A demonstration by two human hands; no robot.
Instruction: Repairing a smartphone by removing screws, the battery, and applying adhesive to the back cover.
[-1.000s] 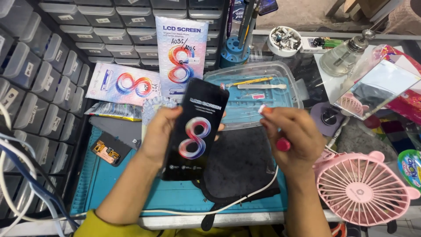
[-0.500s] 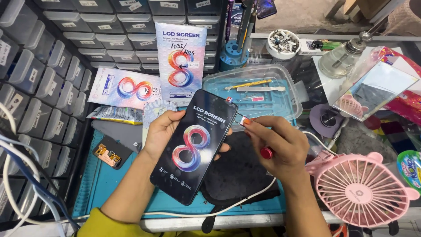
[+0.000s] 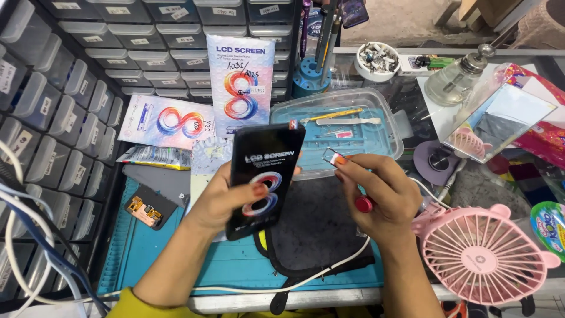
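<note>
Left hand (image 3: 220, 200) grips black glossy replacement phone screen (image 3: 265, 176), now tilted further right above blue mat (image 3: 194, 259). Right hand (image 3: 376, 194) has pulled back, pinching small clear film tab (image 3: 333, 156); peel looks started.

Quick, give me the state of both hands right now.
Left hand: closed on the black rectangular phone screen panel.
Right hand: fingertips pinching a small clear peel-off tab.
</note>
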